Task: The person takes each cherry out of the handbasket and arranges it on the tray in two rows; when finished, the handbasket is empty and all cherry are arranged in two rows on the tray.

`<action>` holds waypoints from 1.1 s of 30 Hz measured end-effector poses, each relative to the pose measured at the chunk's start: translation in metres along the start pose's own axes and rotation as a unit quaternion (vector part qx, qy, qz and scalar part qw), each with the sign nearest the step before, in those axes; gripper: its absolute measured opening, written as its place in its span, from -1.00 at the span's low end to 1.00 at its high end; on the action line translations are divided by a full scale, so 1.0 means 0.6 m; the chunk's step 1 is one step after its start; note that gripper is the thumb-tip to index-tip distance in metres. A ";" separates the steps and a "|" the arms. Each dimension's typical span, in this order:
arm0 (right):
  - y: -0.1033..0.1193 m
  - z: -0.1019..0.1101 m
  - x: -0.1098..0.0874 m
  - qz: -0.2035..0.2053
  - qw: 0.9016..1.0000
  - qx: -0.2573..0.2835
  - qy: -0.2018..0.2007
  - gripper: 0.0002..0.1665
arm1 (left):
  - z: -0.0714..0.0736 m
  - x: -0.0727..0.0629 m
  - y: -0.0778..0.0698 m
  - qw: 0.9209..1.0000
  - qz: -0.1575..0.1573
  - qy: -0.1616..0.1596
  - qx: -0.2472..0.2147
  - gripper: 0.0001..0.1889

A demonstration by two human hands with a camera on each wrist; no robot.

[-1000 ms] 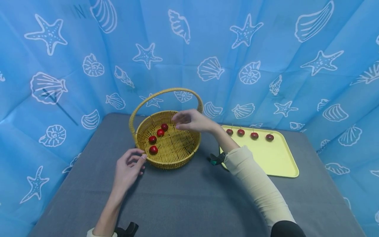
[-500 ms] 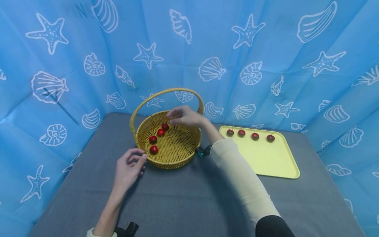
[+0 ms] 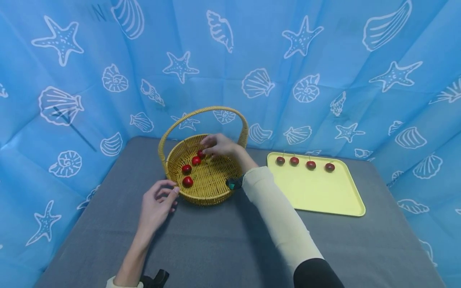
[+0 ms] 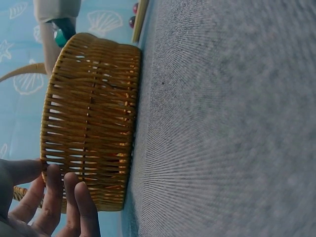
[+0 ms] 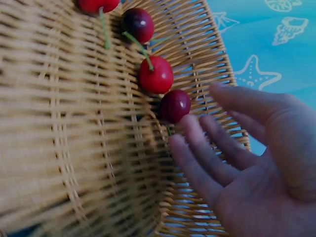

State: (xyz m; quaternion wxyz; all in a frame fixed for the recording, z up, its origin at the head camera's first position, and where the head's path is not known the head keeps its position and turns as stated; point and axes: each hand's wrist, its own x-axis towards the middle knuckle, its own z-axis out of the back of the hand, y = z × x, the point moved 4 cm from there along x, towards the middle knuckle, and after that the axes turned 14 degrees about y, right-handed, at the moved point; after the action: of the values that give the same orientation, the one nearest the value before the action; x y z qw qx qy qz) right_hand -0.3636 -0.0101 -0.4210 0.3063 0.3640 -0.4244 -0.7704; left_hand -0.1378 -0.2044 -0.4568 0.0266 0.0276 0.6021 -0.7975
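A yellow wicker basket (image 3: 207, 197) with a tall arched handle stands at the table's left, a row of several red cherries (image 3: 187, 181) along the left of its floor. At its front left rim, my left hand (image 3: 157, 204) pinches the edge between thumb and fingers; the left wrist view shows those fingers (image 4: 54, 190) against the woven wall. Inside the basket, my right hand (image 3: 220, 145) reaches toward the rearmost cherry (image 5: 176, 106), a dark one. Its fingers are spread and loosely bent, with nothing between them, the tips close beside that cherry.
To the right lies a yellow tray (image 3: 324, 196) with several dark cherries (image 3: 311, 165) lined up along its back edge. Grey cloth (image 3: 212, 248) covers the table. A blue curtain (image 3: 230, 64) with shell prints hangs right behind the basket and tray.
My right hand has moved left and then down into the basket, toward the rearmost cherry. The left hand stays at the rim, and the cherries have not moved.
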 end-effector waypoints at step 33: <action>-0.021 -0.014 0.001 -0.009 0.999 -0.033 0.014 -0.54 | 0.000 0.001 0.002 1.000 0.014 -0.004 -0.008 -0.72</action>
State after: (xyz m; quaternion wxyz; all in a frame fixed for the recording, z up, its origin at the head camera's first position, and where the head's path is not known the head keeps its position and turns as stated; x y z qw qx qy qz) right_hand -0.3589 -0.0084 -0.4356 0.3168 0.3686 -0.3909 -0.7816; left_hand -0.1386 -0.2046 -0.4578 0.0398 0.0327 0.6077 -0.7925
